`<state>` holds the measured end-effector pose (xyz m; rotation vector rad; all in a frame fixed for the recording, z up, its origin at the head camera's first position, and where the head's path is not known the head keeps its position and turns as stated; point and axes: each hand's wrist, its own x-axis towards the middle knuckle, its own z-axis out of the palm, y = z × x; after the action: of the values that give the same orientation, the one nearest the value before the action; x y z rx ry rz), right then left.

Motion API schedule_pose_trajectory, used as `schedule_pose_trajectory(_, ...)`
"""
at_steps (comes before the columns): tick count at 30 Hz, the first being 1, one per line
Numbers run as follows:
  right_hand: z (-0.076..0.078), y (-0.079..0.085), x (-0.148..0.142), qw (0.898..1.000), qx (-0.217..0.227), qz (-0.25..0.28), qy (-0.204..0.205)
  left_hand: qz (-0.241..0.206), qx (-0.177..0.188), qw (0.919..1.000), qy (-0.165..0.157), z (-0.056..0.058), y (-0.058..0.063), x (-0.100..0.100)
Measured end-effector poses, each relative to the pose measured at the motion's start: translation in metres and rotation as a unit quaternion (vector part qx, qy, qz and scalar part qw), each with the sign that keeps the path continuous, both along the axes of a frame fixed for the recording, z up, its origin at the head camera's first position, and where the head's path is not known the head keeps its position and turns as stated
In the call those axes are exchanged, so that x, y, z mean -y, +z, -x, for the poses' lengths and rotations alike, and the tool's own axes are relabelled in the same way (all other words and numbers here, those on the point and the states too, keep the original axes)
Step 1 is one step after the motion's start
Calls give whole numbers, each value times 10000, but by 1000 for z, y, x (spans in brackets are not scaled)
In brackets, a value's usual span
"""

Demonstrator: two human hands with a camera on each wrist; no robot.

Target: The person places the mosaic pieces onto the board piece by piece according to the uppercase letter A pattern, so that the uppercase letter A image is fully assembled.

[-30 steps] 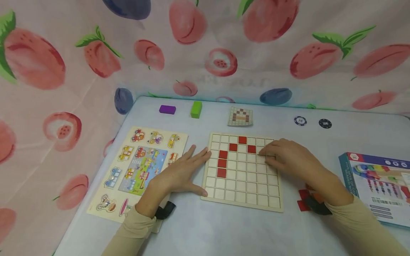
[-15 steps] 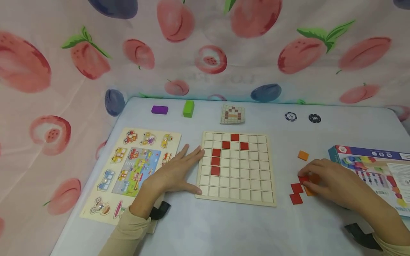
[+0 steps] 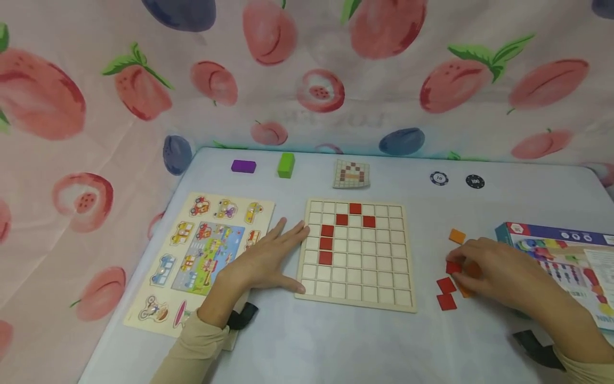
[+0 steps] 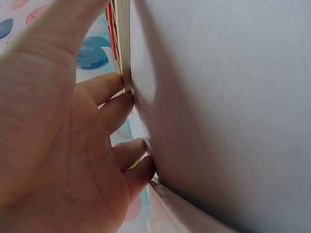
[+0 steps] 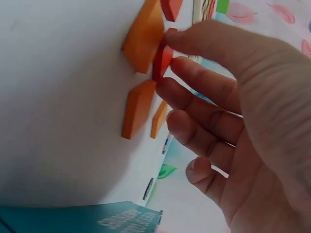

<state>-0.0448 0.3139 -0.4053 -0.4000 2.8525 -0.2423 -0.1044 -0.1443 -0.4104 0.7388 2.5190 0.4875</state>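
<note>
Fingers spread, my left hand (image 3: 266, 261) rests with its fingertips and thumb on the left edge of a wooden grid board (image 3: 360, 306). Several red square tiles lie in the board's cells, one of them a red tile (image 3: 355, 208) in the top row. To the right of the board, my right hand (image 3: 494, 272) pinches another red tile (image 5: 164, 58) between thumb and fingers. Two loose red tiles (image 3: 446, 302) lie just below that hand. Orange tiles (image 5: 141, 109) lie around the fingers, partly hidden by the hand in the head view.
A vehicle peg puzzle (image 3: 136, 314) lies left, partly under the left arm. Along the back are a purple block (image 3: 243, 166), a green block (image 3: 285, 165), a pattern card (image 3: 352, 174) and two chips (image 3: 475, 181). A colourful box (image 3: 566, 245) is at right.
My right hand has left the upper right part of the board and moved right and nearer to the loose tiles, where it now pinches a red one. The left hand has stayed put.
</note>
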Motion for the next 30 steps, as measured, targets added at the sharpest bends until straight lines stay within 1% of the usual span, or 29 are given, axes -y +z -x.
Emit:
schedule_pose_trajectory(5,1,-1,2,10000,-25,-34,80,-4,8,10000,-19,0,0,0)
schedule_pose_trajectory(10,6,-1,14,9988,-363,308,61,-25,-40,10000,-20,0,0,2)
schedule_pose_trajectory(13,15,0,29,9973,-542,487,114,-34,-39,10000,-20,0,-1,3)
schedule_pose_trajectory(17,32,2,58,9956,-593,662,289,-41,-46,10000,-17,-1,-4,4)
schedule_pose_trajectory(20,46,3,79,9937,-614,767,532,-82,-57,9999,-28,-1,-5,4)
schedule_pose_trajectory(23,57,1,94,9910,-724,808,789,-131,-48,9999,-50,-1,-5,4)
schedule_pose_trajectory(26,63,-1,100,9894,-845,778,889,-150,-18,9999,-67,-1,-3,2)
schedule_pose_trajectory(30,64,-2,100,9891,-876,725,936,-61,-24,10000,-52,0,0,1)
